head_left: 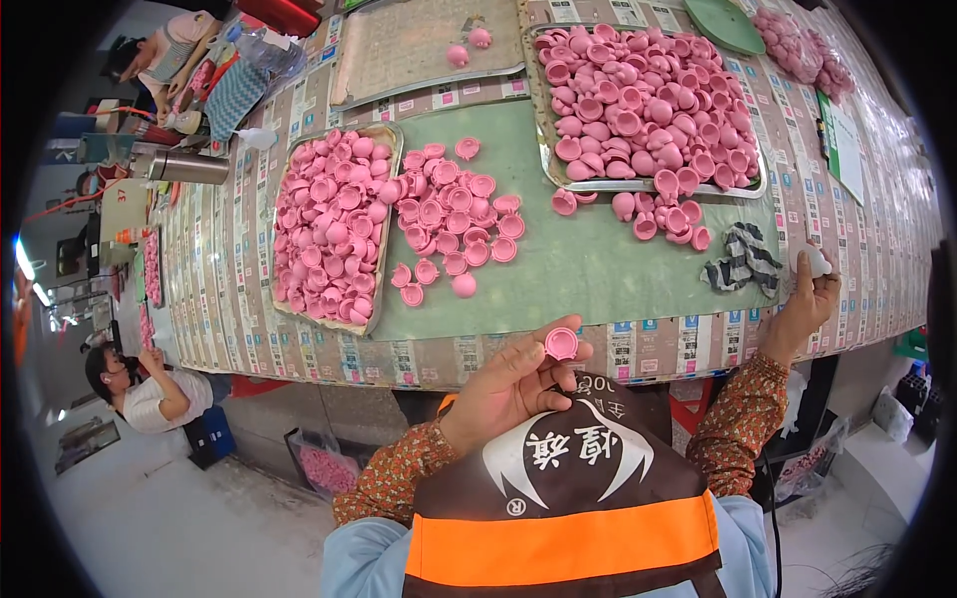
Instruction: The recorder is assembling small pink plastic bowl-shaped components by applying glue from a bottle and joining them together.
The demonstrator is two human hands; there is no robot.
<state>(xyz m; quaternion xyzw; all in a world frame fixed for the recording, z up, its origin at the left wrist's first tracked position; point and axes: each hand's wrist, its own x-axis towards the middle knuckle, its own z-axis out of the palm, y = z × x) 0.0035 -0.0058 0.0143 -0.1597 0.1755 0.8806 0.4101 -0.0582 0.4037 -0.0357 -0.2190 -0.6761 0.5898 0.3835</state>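
My left hand (506,384) is near the table's front edge, palm up. Its thumb and fingers pinch a small round pink plastic shell (561,344), hollow side showing. Out to the right, my right hand (805,307) grips a small white squeeze bottle (815,262) just above the table. Between the hands, a black-and-grey striped cloth (744,259) lies crumpled on the green mat (518,289). A loose pile of similar pink shells (449,214) is spread on the mat ahead of my left hand.
A tray (371,309) at left and a larger metal tray (598,186) at far right hold heaped pink shells. Behind stands a shallow tray (399,60) with a few pieces. A steel flask (189,167) lies at far left. Two other people sit at left.
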